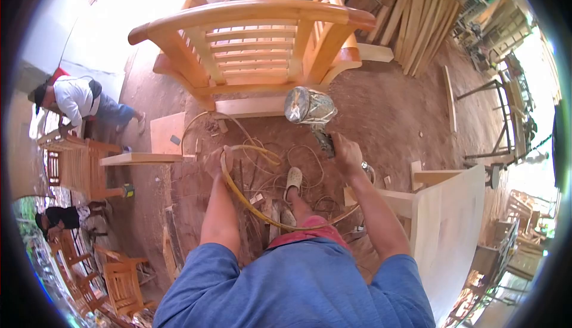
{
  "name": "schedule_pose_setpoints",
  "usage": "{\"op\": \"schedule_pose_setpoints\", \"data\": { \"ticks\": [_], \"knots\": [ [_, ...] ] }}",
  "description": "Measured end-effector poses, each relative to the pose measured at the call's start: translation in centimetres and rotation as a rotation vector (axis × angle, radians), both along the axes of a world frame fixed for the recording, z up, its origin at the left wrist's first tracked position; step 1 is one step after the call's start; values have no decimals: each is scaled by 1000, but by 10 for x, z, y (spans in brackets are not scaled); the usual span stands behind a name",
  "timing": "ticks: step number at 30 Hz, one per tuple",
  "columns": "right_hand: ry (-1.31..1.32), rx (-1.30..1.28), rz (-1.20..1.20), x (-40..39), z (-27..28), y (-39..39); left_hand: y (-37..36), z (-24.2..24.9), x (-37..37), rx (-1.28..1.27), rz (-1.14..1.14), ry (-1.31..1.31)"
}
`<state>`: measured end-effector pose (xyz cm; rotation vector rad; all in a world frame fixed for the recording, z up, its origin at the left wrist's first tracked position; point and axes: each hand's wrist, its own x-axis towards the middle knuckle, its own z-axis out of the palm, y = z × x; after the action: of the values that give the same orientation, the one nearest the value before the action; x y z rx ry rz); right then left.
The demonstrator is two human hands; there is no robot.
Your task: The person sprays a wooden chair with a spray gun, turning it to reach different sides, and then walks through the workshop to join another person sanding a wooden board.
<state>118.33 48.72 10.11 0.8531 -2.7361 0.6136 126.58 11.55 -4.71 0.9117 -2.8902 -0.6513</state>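
Observation:
My right hand (347,154) is closed around the handle of a spray gun (322,140), held out in front of me. Its paint-spattered cup (305,105) points toward a varnished wooden chair (253,10) with a slatted back. A yellow air hose (262,216) loops across my body from near the right wrist. My left hand (217,161) grips that hose out to the left. The chair stands just beyond the gun, its lower edge by a pale board (250,107) on the ground.
More hose lies coiled on the dirt floor (381,131) around my foot. A large pale wooden panel (450,221) stands at the right. Planks (426,27) lean at the back right. Two people work at the left, one in a white shirt (74,98), near wooden furniture (74,164).

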Motion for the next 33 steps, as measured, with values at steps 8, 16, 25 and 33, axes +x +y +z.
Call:
{"op": "schedule_pose_setpoints", "data": {
  "ticks": [8, 16, 25, 33],
  "knots": [
    [-232, 150, -99, -20, -56, -20, -9, -14, -3, -39, -28, -31],
    [-289, 202, -131, -21, -53, -90, -3, -9, -3, -49, -24, 64],
    [-274, 178, -232, 17, 61, -151, 20, -1, -2, -7, -76, 60],
    [-92, 157, -297, 50, 129, -156, 29, -1, 2, 15, -121, 72]
  ]
}}
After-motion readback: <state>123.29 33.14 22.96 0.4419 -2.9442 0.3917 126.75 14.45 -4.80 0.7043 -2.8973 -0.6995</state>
